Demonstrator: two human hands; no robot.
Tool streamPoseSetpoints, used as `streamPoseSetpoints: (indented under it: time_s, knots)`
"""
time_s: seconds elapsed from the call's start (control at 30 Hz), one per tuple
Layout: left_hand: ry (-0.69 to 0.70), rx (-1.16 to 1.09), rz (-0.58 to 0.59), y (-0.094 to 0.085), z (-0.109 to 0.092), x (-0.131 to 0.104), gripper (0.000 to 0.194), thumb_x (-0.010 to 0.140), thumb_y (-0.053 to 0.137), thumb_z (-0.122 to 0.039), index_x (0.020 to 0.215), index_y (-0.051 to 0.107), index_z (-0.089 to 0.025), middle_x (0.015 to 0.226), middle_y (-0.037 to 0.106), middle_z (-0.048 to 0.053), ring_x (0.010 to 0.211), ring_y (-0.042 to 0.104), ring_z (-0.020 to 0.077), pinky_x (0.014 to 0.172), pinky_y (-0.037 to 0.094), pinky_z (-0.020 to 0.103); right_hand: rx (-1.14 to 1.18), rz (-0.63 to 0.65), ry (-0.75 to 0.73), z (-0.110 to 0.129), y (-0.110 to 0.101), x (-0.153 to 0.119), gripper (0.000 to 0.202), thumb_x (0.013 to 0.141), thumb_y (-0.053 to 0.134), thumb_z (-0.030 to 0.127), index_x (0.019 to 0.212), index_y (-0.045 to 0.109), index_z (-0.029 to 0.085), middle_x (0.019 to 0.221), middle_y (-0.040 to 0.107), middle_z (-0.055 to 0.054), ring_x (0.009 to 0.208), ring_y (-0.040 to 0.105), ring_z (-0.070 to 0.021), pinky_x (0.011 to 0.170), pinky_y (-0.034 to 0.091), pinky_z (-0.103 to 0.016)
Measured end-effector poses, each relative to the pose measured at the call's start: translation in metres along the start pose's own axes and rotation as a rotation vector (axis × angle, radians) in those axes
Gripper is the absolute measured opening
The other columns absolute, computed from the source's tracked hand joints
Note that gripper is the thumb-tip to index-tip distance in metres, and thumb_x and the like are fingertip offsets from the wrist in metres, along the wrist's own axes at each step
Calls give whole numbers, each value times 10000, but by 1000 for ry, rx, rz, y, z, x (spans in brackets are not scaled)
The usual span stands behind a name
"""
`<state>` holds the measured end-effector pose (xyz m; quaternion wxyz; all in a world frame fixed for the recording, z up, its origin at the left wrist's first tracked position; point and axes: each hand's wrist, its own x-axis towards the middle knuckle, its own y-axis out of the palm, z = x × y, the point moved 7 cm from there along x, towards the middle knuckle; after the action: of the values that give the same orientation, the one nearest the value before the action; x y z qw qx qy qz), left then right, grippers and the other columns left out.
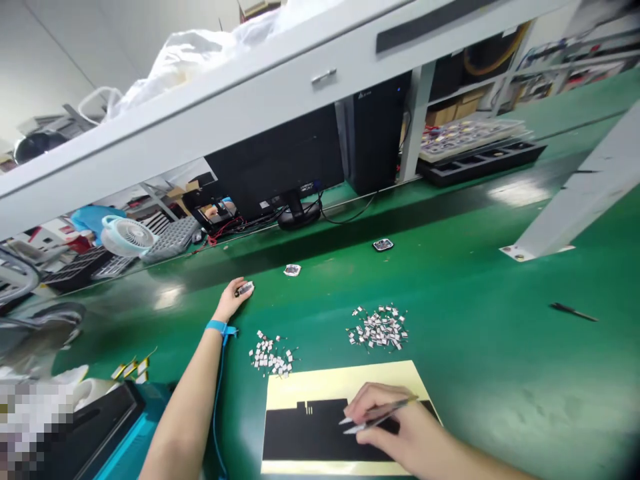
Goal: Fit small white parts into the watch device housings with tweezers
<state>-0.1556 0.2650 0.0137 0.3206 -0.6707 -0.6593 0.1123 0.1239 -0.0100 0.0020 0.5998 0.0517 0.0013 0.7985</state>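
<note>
My left hand [234, 299], with a blue strap [220, 327] at its wrist, reaches far out over the green surface and grips a small pale packet [245, 289]. My right hand [387, 420] holds metal tweezers [377, 419] above a black and pale yellow sheet [340, 387]; the tips of the tweezers are apart, with nothing seen between them. Just beyond the sheet lie two piles of small white parts with short leads, a smaller pile [273, 355] on the left and a bigger pile [380, 328] on the right.
Another small packet [293, 270] and a dark-rimmed one [383, 245] lie farther back. A black pen-like tool [573, 311] is at the right, near a white shelf leg [575, 193]. Behind stand a monitor [280, 160] and a small fan [129, 236]. Yellow-edged parts [133, 368] lie at left.
</note>
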Motion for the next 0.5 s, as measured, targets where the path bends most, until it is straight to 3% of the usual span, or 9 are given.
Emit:
streamPoseSetpoints:
  time_s: [0.1,0.2,0.33,0.5]
  knots:
    - [63,110,139,21,-25,18,536,629,619,-266,1110,462,-89,1238,467,202,1174,419,305,985,312,478,94,18,180,-17,5,0,145,634,612,23,741,595,120,809,632,-60,765,611,-169,722,480,-266]
    - [165,176,318,63,-55,32,535,657,562,-166,1178,444,-130,1342,372,109,1263,301,225,1068,204,373,122,20,272,-29,5,4,149,605,621,36,731,584,107,764,628,-59,741,611,-176,736,469,-281]
    - [199,238,497,111,-68,40,544,618,572,-111,1155,492,-137,1252,491,91,1184,424,227,1027,292,343,175,23,309,-33,-1,11,182,574,629,39,731,568,108,723,614,-36,726,602,-170,717,461,-273]
    - [187,262,478,117,-61,39,533,667,575,-209,1182,455,-143,1106,609,69,1035,556,208,925,406,335,202,34,298,-35,-7,14,201,553,650,59,721,551,109,697,613,-37,708,603,-171,707,458,-284]
